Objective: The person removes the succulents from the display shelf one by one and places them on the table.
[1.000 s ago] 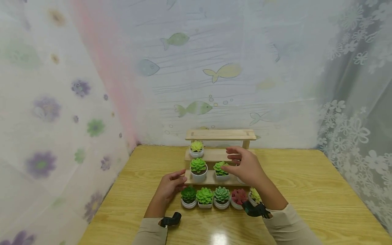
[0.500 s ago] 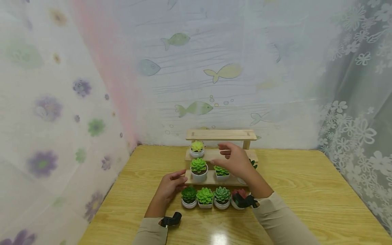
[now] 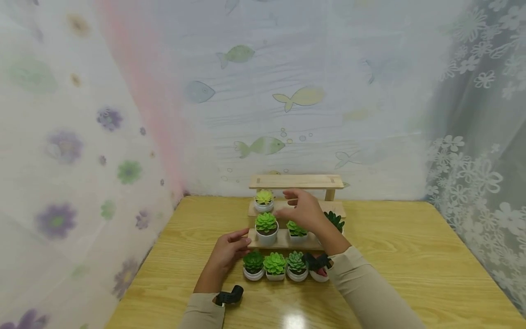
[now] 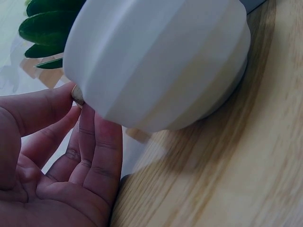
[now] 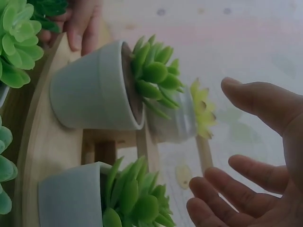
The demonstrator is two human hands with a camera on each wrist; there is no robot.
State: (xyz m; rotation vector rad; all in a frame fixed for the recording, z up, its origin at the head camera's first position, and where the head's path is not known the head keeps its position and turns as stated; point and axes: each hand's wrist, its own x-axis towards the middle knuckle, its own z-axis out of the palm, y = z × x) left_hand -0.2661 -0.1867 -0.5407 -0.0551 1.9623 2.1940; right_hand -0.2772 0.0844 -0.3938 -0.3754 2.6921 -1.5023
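Observation:
A wooden tiered plant stand [image 3: 283,238] stands on the table. My left hand [image 3: 226,250] pinches the left end of its lowest tier between thumb and fingers. Over the middle tier, my right hand [image 3: 303,212] holds nothing; its thumb and fingers are spread apart in the right wrist view. Closest to it are a yellow-green potted succulent [image 3: 264,199] on the middle tier and a bright green potted succulent [image 3: 266,228] on the lowest. A square-potted succulent [image 3: 297,233] and a dark green succulent [image 3: 334,220] share the lowest tier, partly hidden by the right hand and arm.
On the table [image 3: 172,283] before the stand is a row of potted succulents: a dark green one [image 3: 253,264], a light green one [image 3: 275,264], a bluish-green one [image 3: 297,265] and a red one [image 3: 319,274], mostly covered by the right wrist camera. Behind hangs a fish-print curtain [image 3: 353,59].
My right hand has moved left over the stand, from the square-potted succulent toward the yellow-green one, uncovering the dark green succulent. The left hand keeps its place.

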